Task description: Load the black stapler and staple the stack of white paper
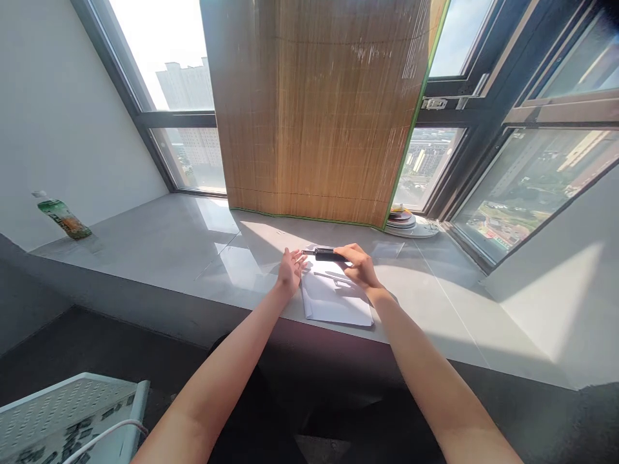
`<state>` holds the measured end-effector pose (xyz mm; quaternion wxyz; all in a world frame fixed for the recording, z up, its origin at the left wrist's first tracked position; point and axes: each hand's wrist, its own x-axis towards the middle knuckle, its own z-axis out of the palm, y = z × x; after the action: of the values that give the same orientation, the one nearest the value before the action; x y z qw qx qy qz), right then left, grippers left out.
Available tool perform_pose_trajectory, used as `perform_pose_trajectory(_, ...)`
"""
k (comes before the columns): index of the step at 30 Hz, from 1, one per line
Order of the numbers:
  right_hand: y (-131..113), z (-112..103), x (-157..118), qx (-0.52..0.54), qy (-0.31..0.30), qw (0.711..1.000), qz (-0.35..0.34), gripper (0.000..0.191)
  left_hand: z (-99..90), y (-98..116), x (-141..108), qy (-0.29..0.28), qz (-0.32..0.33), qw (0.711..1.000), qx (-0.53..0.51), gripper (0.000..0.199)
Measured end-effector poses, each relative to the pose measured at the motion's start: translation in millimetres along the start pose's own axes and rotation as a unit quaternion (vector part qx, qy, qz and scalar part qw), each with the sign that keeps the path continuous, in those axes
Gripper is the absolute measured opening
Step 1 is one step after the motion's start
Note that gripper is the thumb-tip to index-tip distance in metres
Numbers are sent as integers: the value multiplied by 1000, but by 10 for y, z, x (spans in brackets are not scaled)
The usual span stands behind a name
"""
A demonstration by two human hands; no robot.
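Observation:
My right hand (362, 265) is closed around the end of a black-handled tool (325, 255), held level above the sill. A thin metal shaft points left from its handle; the exact kind is too small to tell. By the shaft's tip is my left hand (291, 270), palm up with fingers apart; whether the tip touches its fingers I cannot tell. White paper sheets (336, 306) lie below both hands, near the front edge of the sill. A slim, light-coloured stick-like thing (331, 277) shows over the paper, partly behind my right hand.
The tiled sill (164, 251) runs under the windows. A bamboo blind (319, 122) hangs behind my hands. Stacked plates (403, 222) stand at the back right, and a green-labelled bottle (62, 218) at the far left. A white perforated rack (82, 399) is at lower left.

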<state>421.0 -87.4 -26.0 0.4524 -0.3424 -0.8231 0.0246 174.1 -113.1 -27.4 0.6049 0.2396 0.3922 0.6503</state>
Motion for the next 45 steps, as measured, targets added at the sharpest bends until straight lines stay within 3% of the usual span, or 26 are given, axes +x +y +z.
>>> perform_pose_trajectory(4, -93, 66, 47, -45, -16, 992, -114, 34, 4, -15, 0, 18, -91, 989, -119, 54)
perform_pose_trajectory(11, -237, 106, 98, -132, -33, 973, -186, 32, -51, 28, 17, -1, -113, 976, -185, 44)
perform_pose_trajectory(16, -220, 38, 78, -136, -22, 982, -126, 34, -70, -1, 30, 2, -116, 983, -141, 40)
perform_pose_trajectory(19, -212, 27, 70, -111, -54, 989, -82, 36, -89, -23, 44, -10, -97, 991, -87, 41)
perform_pose_trajectory(24, -226, 63, 80, -53, -87, 993, -56, 35, -94, -92, 94, -16, -41, 999, -31, 21)
perform_pose_trajectory(30, -185, 7, 79, -71, -24, 997, -10, 37, -114, -151, 120, -8, -42, 999, -6, 12)
perform_pose_trajectory(40, -127, 23, 53, -67, -1, 997, -24, 39, -31, -131, 34, -12, -19, 1000, 7, 13)
perform_pose_trajectory(42, -62, 29, 52, -65, 41, 997, 11, 41, -30, -140, 15, -28, -11, 999, 10, 11)
perform_pose_trajectory(45, 63, 40, 58, -30, 121, 979, 162, 29, -35, -154, -25, -45, 15, 998, 38, 11)
